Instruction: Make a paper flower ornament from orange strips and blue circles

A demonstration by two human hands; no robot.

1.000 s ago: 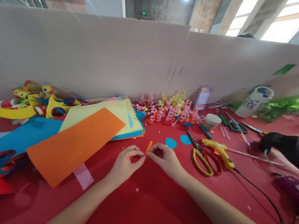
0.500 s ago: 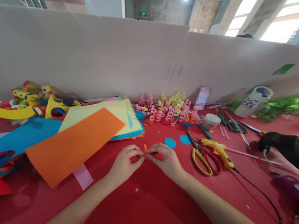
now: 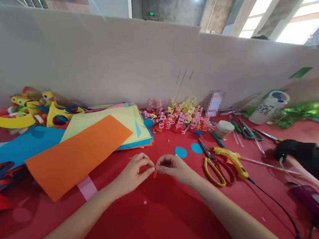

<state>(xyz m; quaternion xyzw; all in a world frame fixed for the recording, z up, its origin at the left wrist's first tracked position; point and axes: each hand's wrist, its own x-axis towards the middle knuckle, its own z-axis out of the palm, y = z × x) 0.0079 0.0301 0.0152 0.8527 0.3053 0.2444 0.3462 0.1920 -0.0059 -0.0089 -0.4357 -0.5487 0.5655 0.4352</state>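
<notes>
My left hand (image 3: pixel 136 172) and my right hand (image 3: pixel 174 167) meet fingertip to fingertip over the red table. Both pinch a small orange paper piece (image 3: pixel 155 173), which hangs just below the fingertips. Its exact shape is partly hidden by the fingers. Beyond my right hand lie two blue paper discs (image 3: pixel 181 152). Yellow-and-red handled scissors (image 3: pixel 215 171) and a yellow glue gun (image 3: pixel 235 160) rest to the right of it. A large orange sheet (image 3: pixel 80 155) lies left of my left hand, over yellow and blue sheets.
Curled pink and yellow paper pieces (image 3: pixel 181 119) stand at the back against the grey partition (image 3: pixel 98 65). Farther right are a small jar (image 3: pixel 224 128), a white roll (image 3: pixel 270 107) and a black tool (image 3: pixel 298 155). Yellow paper shapes (image 3: pixel 10 120) fill the back left.
The orange piece, which stuck up above the fingertips, now hangs below them. The fingers of my right hand have shifted slightly around it.
</notes>
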